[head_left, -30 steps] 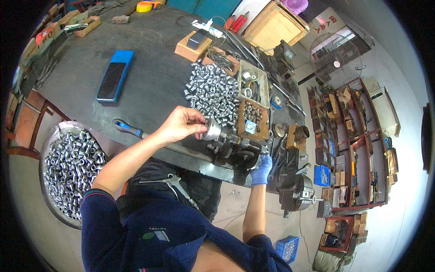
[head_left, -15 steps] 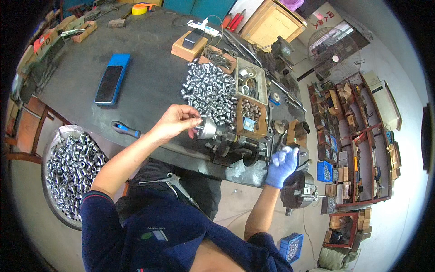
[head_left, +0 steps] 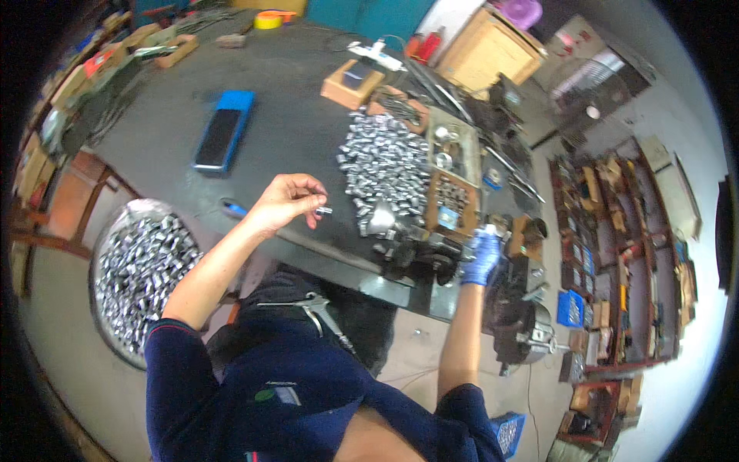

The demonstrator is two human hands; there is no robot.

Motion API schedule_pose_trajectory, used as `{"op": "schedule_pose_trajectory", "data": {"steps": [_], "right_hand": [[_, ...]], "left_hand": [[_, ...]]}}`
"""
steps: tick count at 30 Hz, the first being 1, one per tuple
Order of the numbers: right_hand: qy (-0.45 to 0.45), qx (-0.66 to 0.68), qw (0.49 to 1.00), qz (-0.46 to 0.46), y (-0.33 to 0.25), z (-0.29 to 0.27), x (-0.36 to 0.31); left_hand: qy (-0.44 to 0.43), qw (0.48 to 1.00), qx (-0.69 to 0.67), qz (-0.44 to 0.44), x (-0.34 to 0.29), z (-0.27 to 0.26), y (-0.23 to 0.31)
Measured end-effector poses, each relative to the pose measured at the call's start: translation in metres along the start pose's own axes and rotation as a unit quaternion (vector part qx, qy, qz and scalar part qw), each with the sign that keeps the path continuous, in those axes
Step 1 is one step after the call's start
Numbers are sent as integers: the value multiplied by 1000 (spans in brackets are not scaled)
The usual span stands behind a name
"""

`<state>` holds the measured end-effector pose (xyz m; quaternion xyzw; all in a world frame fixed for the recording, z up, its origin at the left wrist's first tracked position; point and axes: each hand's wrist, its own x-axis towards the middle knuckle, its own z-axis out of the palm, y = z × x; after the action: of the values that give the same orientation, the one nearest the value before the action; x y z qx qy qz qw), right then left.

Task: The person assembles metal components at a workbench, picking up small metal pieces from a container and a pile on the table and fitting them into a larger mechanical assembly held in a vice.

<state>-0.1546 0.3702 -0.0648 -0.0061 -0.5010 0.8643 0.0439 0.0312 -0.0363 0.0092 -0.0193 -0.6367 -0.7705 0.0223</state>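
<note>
My bare left hand pinches a small shiny metal sleeve between thumb and fingers, above the bench's near edge. To its right, apart from it, is the conical metal chuck of a small bench spindle machine. My right hand, in a blue glove, is curled at the machine's right end; blur hides what its fingers close round. Behind the chuck lies a big heap of similar metal sleeves. Beside the heap, a cardboard box holds duller small parts.
A round metal basin full of sleeves stands at the left, below bench height. On the bench lie a blue-cased device and a blue-handled tool. An air blow gun rests on my lap. A bench vise is at right.
My left hand has drawn back leftward from the chuck, a sleeve now showing in its fingers. My gloved right hand has come to the machine's right end. The whole view has shifted.
</note>
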Motion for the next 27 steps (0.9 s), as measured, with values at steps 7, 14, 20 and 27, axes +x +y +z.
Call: {"op": "schedule_pose_trajectory", "data": {"steps": [7, 14, 20, 27], "right_hand": [[-66, 165, 983, -48, -75, 56, -85], [-86, 152, 985, -5, -46, -5, -137], [233, -16, 972, -11, 4, 40, -117], [27, 177, 980, 85, 8, 6, -97]], "left_hand": [[279, 916, 280, -73, -158, -125, 9], [414, 556, 677, -249, -304, -198, -4], [371, 718, 588, -40, -205, -138, 32], [24, 846, 517, 126, -29, -2, -35]]}}
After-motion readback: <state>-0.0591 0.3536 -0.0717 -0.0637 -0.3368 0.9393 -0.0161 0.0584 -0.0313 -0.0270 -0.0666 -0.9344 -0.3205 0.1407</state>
